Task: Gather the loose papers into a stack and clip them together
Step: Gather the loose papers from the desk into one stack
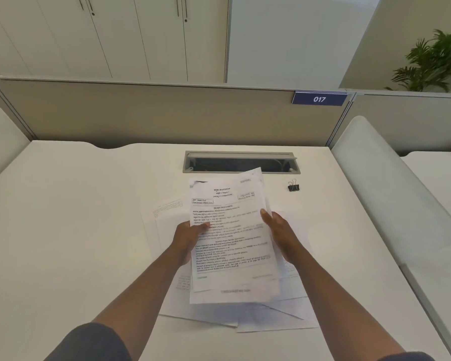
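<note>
A bundle of printed white papers is lifted above the white desk, its sheets slightly fanned at the top. My left hand grips the bundle's left edge, thumb on the top sheet. On the right edge my right hand holds it, thumb on top and fingers hidden underneath. More loose papers lie spread on the desk below the bundle. A black binder clip stands alone on the desk, up and to the right of the papers.
A grey cable hatch is set in the desk just behind the papers. A beige partition with a blue "017" sign closes the back. White side screens flank the desk; a plant stands far right.
</note>
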`<state>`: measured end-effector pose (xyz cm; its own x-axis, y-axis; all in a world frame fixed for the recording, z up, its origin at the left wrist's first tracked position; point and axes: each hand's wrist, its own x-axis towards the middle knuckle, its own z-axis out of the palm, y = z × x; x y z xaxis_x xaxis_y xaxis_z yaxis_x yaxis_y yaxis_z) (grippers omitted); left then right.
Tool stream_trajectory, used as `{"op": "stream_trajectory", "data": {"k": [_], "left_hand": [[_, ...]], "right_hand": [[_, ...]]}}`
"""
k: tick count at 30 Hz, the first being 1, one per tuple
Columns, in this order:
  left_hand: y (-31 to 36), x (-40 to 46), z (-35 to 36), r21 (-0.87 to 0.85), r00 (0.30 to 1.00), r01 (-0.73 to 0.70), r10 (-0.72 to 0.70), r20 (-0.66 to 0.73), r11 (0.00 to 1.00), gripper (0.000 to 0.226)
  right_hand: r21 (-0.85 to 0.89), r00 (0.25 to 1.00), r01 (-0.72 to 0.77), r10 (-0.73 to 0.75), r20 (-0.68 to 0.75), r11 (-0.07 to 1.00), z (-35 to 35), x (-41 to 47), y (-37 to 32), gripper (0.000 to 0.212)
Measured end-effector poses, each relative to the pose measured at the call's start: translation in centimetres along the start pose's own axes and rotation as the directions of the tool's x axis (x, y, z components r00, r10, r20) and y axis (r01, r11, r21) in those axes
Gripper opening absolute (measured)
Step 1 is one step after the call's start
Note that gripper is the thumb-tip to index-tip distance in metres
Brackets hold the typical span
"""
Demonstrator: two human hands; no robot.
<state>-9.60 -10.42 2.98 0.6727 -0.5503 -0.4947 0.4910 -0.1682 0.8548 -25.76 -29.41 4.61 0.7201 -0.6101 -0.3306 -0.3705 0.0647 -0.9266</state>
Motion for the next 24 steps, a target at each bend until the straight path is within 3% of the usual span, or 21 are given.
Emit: {"op": "stream_trajectory", "data": {"k": [3, 5, 12, 17, 24], "left_hand": [[1.0, 0.2, 0.7, 0.018, 0.995, -0.089, 0.09, -0.05, 0.996, 0.013], [1.8, 0.2, 1.1, 0.065, 0.978, -0.186, 0.191, -0.081, 0.98, 0.012], [3.6, -0.4, 1.8, 0.216, 0.866, -0.463, 0.491, -0.099, 0.86, 0.025], [3.2, -0.6, 1.8, 0.214, 0.869, -0.453, 0.482, -0.111, 0.866, 0.035], [2.0, 0.1, 1.6, 0.305, 0.918, -0.346, 0.387, -0.085, 0.887, 0.029]], "right_hand": [[-0.147, 0.99, 0.117, -0.128, -0.067, 0.982, 0.3, 0.5, -0.3, 0.028], [-0.152, 0.974, 0.188, -0.204, -0.098, 0.97, 0.5, 0.5, -1.0, 0.023], [-0.119, 0.92, 0.351, -0.366, -0.143, 0.929, 1.3, 0.7, -2.4, 0.027], [-0.068, 0.936, 0.325, -0.331, -0.123, 0.943, 1.9, 0.7, -1.6, 0.038], [-0.177, 0.95, 0.251, -0.278, -0.144, 0.952, 2.5, 0.9, 0.1, 0.029]]}}
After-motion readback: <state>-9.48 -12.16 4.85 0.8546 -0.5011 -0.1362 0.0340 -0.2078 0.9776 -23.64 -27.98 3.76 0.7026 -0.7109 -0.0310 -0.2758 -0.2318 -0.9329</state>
